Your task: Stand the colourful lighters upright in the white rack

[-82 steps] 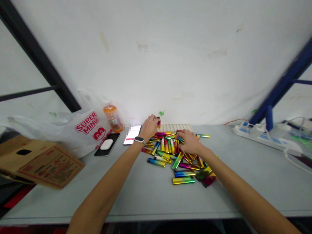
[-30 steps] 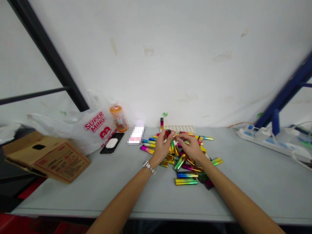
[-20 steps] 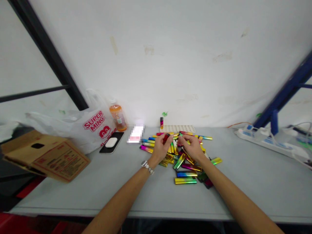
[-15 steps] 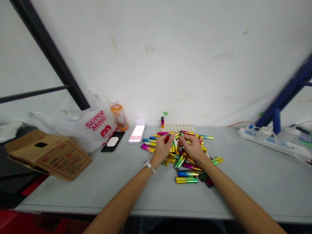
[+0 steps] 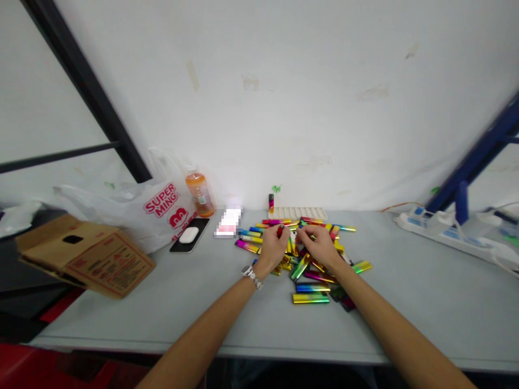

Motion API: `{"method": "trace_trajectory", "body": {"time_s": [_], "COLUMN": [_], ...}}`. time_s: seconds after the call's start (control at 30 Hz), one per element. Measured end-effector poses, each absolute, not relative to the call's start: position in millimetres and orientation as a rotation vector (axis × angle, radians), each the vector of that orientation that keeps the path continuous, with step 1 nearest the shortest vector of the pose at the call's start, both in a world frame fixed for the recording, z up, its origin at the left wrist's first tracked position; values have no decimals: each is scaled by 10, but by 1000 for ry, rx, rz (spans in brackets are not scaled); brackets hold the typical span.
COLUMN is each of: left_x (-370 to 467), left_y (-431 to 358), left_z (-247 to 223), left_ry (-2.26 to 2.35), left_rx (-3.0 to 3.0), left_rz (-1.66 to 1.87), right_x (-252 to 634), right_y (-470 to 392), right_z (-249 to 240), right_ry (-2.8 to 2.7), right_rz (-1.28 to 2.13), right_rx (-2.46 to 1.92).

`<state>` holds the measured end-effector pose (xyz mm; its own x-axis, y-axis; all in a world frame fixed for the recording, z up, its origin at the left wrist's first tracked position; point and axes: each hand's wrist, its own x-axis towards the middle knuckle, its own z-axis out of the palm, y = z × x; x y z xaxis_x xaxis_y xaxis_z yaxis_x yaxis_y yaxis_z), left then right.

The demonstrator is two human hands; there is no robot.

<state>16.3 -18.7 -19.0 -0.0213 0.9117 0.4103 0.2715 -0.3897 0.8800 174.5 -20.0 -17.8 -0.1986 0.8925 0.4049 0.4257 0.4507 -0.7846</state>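
Note:
My left hand [image 5: 272, 247], with a metal watch on its wrist, is closed over the heap of shiny lighters [image 5: 302, 266]. A red lighter [image 5: 280, 231] pokes out between its thumb and fingers, mostly hidden. Facing it a short gap away, my right hand [image 5: 321, 244] has its fingertips pinched together; what they hold is too small to make out. Under and around both hands, the lighters lie loosely in metallic yellow, green, blue, pink and red. Behind the heap, one lighter [image 5: 271, 203] with a dark top stands upright beside a cream perforated tray [image 5: 298, 213].
To the left are an open cardboard box [image 5: 109, 265], a white plastic bag [image 5: 125, 216], an orange drink bottle [image 5: 200, 193], a phone [image 5: 198, 229] with a white case on it, and a blurred-out lit item [image 5: 228, 221]. A power strip [image 5: 450, 236] lies right. Behind stands a wall [image 5: 284, 108].
The view has shifted slightly. My left hand has turned a little, still closed around the red lighter; my right fingertips have moved slightly. The heap looks the same.

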Motion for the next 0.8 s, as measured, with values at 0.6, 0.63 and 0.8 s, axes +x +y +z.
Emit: {"method": "trace_trajectory", "body": {"time_s": [0.6, 0.63, 0.8], "left_x": [143, 146, 154], "left_y": [-171, -170, -174], "left_z": [-221, -219, -215], "left_ry": [1261, 1265, 1281], "left_rx": [1756, 1765, 1754], "left_rz": [1406, 1400, 1402], "right_x": [1743, 1742, 1727], "right_y": [-190, -193, -224], "right_z": [-197, -194, -158], "right_ry": [-1822, -1821, -1789], "right_rz": [693, 692, 720], "right_rx": [-1137, -1134, -1107]}}
